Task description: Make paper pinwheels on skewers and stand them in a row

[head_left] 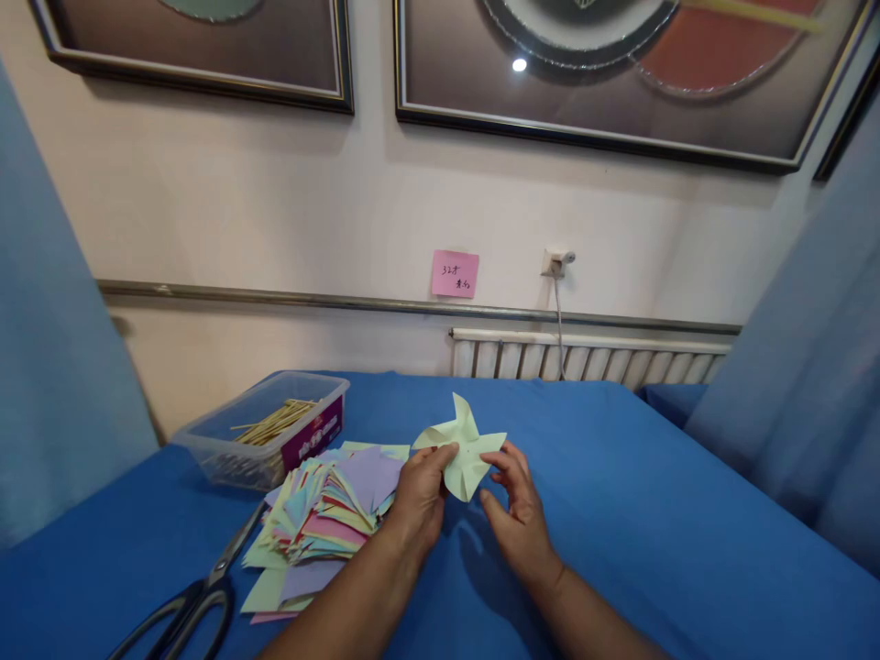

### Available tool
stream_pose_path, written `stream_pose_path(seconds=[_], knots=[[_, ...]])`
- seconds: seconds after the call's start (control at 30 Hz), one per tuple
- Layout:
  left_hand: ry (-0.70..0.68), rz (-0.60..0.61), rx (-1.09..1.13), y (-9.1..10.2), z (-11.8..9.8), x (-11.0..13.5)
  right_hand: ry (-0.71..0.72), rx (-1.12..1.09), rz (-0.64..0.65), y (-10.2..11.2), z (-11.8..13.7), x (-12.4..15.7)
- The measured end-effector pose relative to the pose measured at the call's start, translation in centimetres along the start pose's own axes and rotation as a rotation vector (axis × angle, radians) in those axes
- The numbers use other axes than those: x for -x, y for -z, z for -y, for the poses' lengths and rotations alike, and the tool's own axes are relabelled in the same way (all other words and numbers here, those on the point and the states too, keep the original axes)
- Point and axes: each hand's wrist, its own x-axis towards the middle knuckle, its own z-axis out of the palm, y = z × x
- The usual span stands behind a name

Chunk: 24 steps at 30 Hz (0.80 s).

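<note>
A pale green paper pinwheel [467, 463] with several curled blades is held up above the blue table. My left hand [424, 486] grips it from the left, the thumb lying near its centre. At its right blade is my right hand [517, 500], fingers curved and apart, the fingertips close to or touching the paper's edge. Whether the right hand bears any of the pinwheel's weight cannot be seen. Left of my left hand lies a loose pile of coloured paper pieces [326, 513] in green, purple, pink and blue.
Large scissors [206, 587] with black handles lie left of the pile. A clear plastic box [220, 431] behind it holds thin wooden sticks [279, 422]. The blue tablecloth [653, 532] stretches right. A radiator [584, 353] and a socket with a plug [555, 263] are at the wall.
</note>
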Motion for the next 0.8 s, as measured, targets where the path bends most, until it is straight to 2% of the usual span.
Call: stream_pose_path(seconds=[0.1,0.23,0.33,0.5,0.8], knots=[[0.015,0.018,-0.006,-0.2,0.2,0.2,-0.050,-0.049,0.035,0.0,0.2,-0.2],[0.047,0.069,-0.034,-0.5,0.7,0.6,-0.171,-0.216,-0.017,0.1,0.2,-0.8],[0.062,0.096,-0.059,-0.6,1.2,0.9,-0.246,-0.263,-0.039,0.2,0.1,-1.1],[0.063,0.106,-0.096,-0.6,1.8,1.0,-0.291,-0.217,-0.098,0.4,-0.4,-1.3],[0.070,0.127,-0.127,-0.7,2.3,1.2,-0.236,-0.027,-0.185,0.6,-0.7,-1.4]])
